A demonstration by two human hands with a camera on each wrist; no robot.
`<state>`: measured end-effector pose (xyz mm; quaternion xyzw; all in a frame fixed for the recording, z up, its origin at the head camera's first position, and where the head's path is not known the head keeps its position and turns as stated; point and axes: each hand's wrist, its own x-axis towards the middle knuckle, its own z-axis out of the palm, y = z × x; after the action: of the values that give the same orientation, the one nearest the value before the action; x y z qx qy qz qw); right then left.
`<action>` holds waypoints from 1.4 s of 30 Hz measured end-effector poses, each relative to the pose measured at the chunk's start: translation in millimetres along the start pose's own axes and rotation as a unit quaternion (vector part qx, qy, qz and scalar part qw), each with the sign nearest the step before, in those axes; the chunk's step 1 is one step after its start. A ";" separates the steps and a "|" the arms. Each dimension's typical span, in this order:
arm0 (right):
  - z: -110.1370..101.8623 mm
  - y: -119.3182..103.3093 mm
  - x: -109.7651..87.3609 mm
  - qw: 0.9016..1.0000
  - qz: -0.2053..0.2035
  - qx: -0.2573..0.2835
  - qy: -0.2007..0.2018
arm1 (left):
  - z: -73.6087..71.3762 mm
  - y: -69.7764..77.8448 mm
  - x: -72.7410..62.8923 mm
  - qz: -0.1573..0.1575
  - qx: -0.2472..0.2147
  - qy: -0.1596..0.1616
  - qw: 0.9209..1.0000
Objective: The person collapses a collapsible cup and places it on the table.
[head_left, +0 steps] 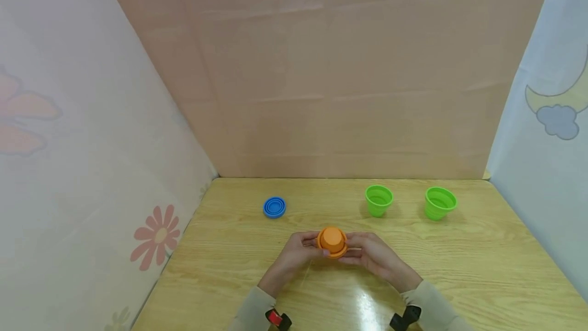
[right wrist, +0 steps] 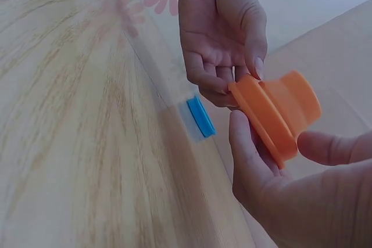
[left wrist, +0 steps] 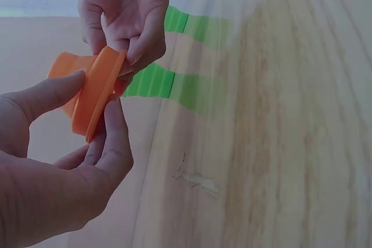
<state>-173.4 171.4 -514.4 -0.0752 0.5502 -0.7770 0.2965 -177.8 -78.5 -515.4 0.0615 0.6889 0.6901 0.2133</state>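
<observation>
An orange collapsible cup [head_left: 333, 239], partly folded with its base turned toward the head camera, is held above the table between both hands. My left hand [head_left: 296, 256] pinches its rim from the left, thumb against the wall in the left wrist view. From the other side my right hand [head_left: 375, 256] grips the rim; the thumb [right wrist: 331, 147] touches the narrower part and the fingers lie under the rim. Beyond the hands, to the left, a flattened blue collapsible cup [head_left: 274, 208] lies on the table.
Two expanded green collapsible cups [head_left: 378, 201] [head_left: 439, 203] stand upright at the back right of the wooden table [head_left: 220, 269]. A brown paper-like panel [head_left: 321, 75] rises behind, with pale printed walls left and right.
</observation>
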 end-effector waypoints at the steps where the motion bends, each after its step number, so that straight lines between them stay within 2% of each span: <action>1: -0.2 0.1 0.0 1.000 0.001 -0.001 0.001 | -0.6 -0.1 0.2 -0.002 -0.004 -0.002 1.000; 8: -1.3 0.7 -0.4 1.000 0.006 0.002 0.005 | -4.7 -0.6 1.1 -0.025 -0.016 -0.018 0.999; 14: -2.2 1.3 -0.7 1.000 0.005 0.004 -0.002 | -7.8 -1.3 4.5 -0.038 -0.078 -0.039 0.995; 19: -1.3 -0.6 -1.7 1.000 0.005 0.006 -0.004 | -8.3 -0.4 6.0 -0.053 -0.107 -0.032 0.992; 27: -1.2 1.0 -1.0 1.000 0.005 -0.007 -0.017 | -7.2 -1.2 7.7 -0.066 -0.076 -0.008 0.995; 33: -0.1 3.3 2.0 1.000 0.011 -0.008 -0.017 | -5.1 -1.8 8.6 -0.061 -0.040 0.007 0.997; 38: 2.5 1.6 3.2 0.997 -0.002 -0.069 0.019 | -1.6 -1.6 8.8 -0.068 -0.021 0.003 0.997; 42: 5.0 0.0 2.9 0.988 -0.016 -0.143 0.057 | 1.4 -1.5 9.0 -0.075 -0.012 -0.010 0.997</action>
<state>-173.5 165.8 -513.1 -0.0809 0.6701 -0.6981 0.2389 -185.0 -73.8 -518.6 0.0138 0.6815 0.6795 0.2716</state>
